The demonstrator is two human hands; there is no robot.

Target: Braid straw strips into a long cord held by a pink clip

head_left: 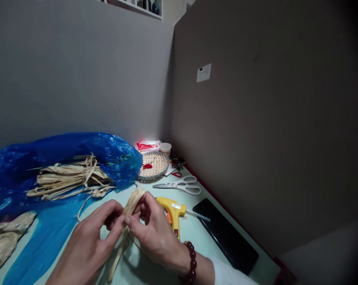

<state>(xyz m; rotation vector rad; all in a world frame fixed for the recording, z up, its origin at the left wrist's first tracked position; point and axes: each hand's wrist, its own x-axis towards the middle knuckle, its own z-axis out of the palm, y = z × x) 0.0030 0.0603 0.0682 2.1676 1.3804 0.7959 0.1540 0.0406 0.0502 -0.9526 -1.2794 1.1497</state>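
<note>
Between my two hands is a pale dried husk strip [132,203], its upper end folded and a tail hanging down toward the table. My left hand [97,233] pinches it from the left with thumb and fingers. From the right, my right hand [152,229] grips the same strip, thumb pressed near the middle. A beaded bracelet [192,257] circles my right wrist. Just behind the right hand lies a yellow glue gun [174,211] with a glue stick [198,215] out of its back, partly hidden by the hand.
A bundle of dried husks [69,178] lies on a blue plastic bag [116,146] at left. Scissors [181,185], a woven tray [158,168], a paper cup [165,148] and a red-white packet [147,146] stand behind. A black phone-like slab [226,235] lies right, beside the wall.
</note>
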